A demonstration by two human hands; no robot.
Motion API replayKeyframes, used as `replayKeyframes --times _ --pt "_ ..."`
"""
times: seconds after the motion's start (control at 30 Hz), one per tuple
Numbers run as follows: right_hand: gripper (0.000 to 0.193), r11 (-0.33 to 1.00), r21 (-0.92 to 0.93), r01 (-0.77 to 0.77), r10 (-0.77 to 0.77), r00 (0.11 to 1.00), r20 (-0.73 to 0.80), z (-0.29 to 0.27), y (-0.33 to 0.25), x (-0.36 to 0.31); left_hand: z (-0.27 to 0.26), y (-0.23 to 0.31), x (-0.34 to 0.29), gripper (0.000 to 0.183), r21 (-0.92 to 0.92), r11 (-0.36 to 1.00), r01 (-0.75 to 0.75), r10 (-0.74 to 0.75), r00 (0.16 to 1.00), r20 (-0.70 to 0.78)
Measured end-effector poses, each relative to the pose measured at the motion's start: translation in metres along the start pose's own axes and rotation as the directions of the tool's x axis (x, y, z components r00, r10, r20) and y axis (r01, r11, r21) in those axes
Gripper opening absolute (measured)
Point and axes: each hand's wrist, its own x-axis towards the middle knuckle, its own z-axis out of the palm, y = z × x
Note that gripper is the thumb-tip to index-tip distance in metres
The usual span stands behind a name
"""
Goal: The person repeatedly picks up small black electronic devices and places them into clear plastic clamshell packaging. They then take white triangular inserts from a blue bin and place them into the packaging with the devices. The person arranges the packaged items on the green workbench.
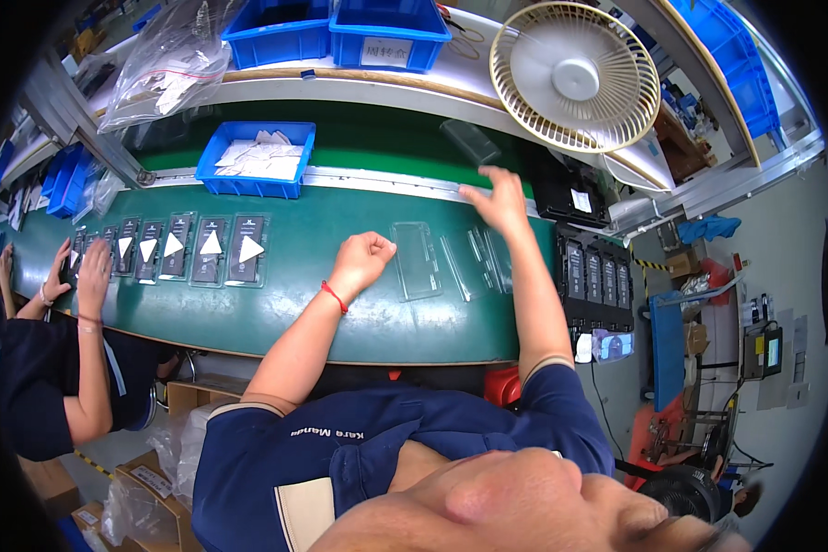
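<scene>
My left hand [362,261] is closed, its fingers curled at the left edge of a clear plastic tray [416,265] lying on the green table. What it pinches, if anything, is hidden. My right hand [502,201] is open and raised, fingers apart and pointing away from me. Just beyond its fingertips, a clear plastic case [470,142] lies over the dark green strip, slightly blurred. More clear plastic trays [460,269] rest between my forearms, partly overlapping. To the left runs a row of clear trays holding flat black battery packs [247,248] with white triangular labels.
A blue bin of white slips [256,158] stands at the table's back. Right of my arm sits a black tray [598,278] with several packs. A white fan [575,78] and blue bins [388,35] occupy the shelf. A co-worker's hands [92,276] work at the left.
</scene>
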Motion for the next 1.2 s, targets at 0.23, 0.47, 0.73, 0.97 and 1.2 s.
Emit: replayKeyframes --times 0.23,0.47,0.73,0.97,1.2 --pt "0.089 0.991 -0.101 -0.087 0.109 0.963 0.248 0.040 0.072 0.128 -0.001 0.004 0.001 0.030 0.214 0.968 -0.135 0.154 0.985 -0.078" --pt "0.076 0.973 -0.146 -0.179 0.215 0.933 0.289 0.038 0.075 0.129 -0.004 0.011 -0.004 0.023 0.246 0.965 -0.096 0.108 0.993 -0.038" --pt "0.062 0.961 -0.016 -0.277 0.265 0.902 0.341 0.027 0.080 0.121 -0.005 0.010 -0.001 0.018 0.191 0.979 -0.066 0.069 0.998 -0.008" --pt "0.055 0.973 -0.180 -0.141 0.165 0.979 0.123 0.020 0.060 0.108 -0.007 0.014 -0.003 0.016 0.203 0.975 -0.090 0.094 0.996 -0.010" --pt "0.078 0.995 0.091 0.037 -0.037 0.999 0.002 0.001 -0.014 0.040 -0.003 0.006 0.006 0.036 -0.113 0.985 -0.132 0.123 0.989 -0.086"
